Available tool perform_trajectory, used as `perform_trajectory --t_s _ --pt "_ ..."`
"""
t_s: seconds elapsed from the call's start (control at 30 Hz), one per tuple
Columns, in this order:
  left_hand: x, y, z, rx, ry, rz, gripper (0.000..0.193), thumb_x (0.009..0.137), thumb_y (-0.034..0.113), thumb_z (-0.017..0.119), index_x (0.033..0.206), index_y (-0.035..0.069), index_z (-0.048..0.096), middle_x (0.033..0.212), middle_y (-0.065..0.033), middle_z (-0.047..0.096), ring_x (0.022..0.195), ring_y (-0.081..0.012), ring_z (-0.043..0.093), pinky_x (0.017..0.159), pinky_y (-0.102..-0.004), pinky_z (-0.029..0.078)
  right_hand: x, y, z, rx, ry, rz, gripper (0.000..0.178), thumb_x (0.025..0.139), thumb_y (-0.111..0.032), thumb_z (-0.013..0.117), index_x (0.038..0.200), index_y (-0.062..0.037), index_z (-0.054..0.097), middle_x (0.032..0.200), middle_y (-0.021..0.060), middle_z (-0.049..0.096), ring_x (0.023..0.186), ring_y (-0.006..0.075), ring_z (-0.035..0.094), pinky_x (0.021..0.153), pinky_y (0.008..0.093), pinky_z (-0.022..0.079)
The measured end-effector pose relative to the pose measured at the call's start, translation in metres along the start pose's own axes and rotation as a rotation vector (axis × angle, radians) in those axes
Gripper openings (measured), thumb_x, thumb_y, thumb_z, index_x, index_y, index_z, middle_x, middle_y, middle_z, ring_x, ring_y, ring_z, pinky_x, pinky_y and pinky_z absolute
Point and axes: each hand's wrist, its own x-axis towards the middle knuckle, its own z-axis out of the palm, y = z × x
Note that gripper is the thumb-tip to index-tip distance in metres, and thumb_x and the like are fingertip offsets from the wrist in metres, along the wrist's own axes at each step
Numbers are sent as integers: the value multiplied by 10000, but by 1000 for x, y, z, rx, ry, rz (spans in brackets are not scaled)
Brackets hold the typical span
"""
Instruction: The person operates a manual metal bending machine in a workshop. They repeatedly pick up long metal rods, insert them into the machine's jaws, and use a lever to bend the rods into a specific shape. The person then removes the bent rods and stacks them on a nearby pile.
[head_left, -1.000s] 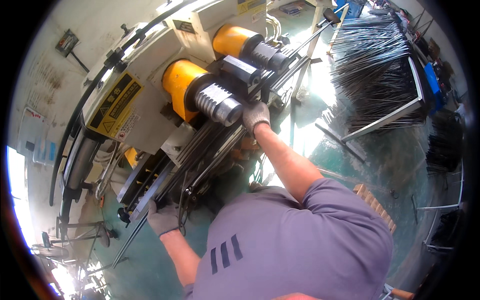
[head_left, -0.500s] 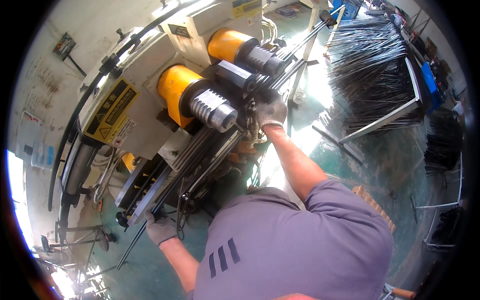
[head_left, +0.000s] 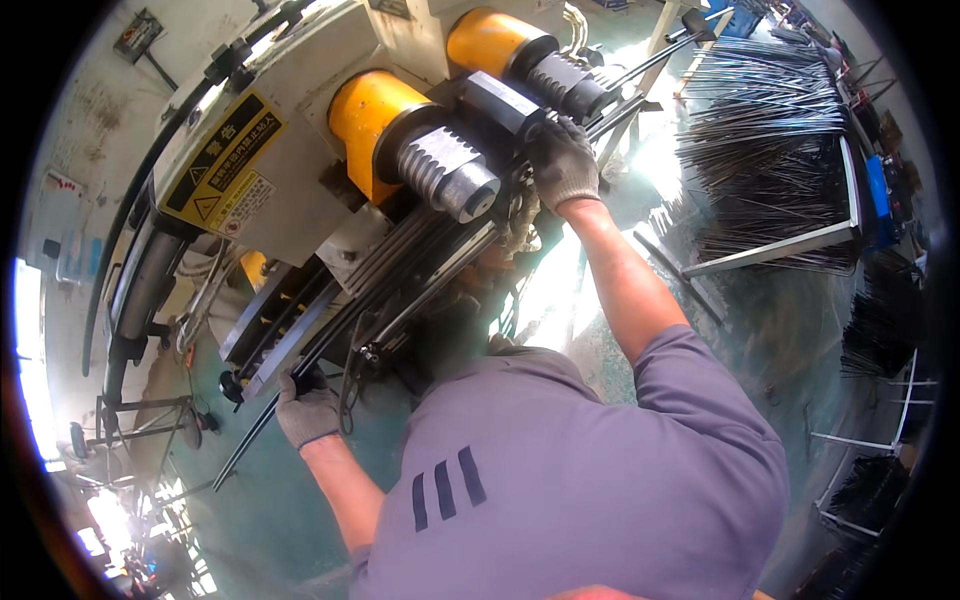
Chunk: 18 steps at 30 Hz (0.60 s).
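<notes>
Both my hands wear pale knit work gloves. My left hand point(head_left: 308, 410) is closed round a bundle of long dark metal rods point(head_left: 245, 440) at the lower end of the machine. Farther up to the right, my right hand point(head_left: 562, 165) curls over the same row of rods, beside a black block point(head_left: 498, 108); its fingertips are partly hidden. The rods run diagonally along the machine's front edge, below two orange housings point(head_left: 375, 115) with ribbed metal cylinders point(head_left: 440, 170).
A yellow-black warning label point(head_left: 222, 165) is on the pale machine body. To the right, a metal rack point(head_left: 790, 245) holds a large heap of thin rods point(head_left: 765, 130). A cable point(head_left: 345, 385) hangs near my left hand. Green floor point(head_left: 560, 400) lies around me.
The whole view has shifted, so the machine sits higher in the picture. My right hand's fingers have moved slightly up against the rods and block. My left hand keeps its place on the rods.
</notes>
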Motion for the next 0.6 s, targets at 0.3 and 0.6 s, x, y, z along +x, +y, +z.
perform_trajectory --t_s 0.3,0.6 --pt "-6 3 -8 83 97 101 283 1152 283 616 1198 8 669 1150 -141 729 1023 -286 696 890 -416 581 -11 1 -1 -71 -6 -115 374 1092 -274 578 1380 -95 737 1505 167 681 1503 372 549 1297 537 369" --pt "3 -23 -13 19 51 46 273 1116 294 687 1251 58 687 1198 -109 744 1101 -284 701 950 -444 581 -4 1 3 -44 85 -156 320 1028 -246 677 1284 -83 777 1409 187 729 1392 388 640 1237 476 454"
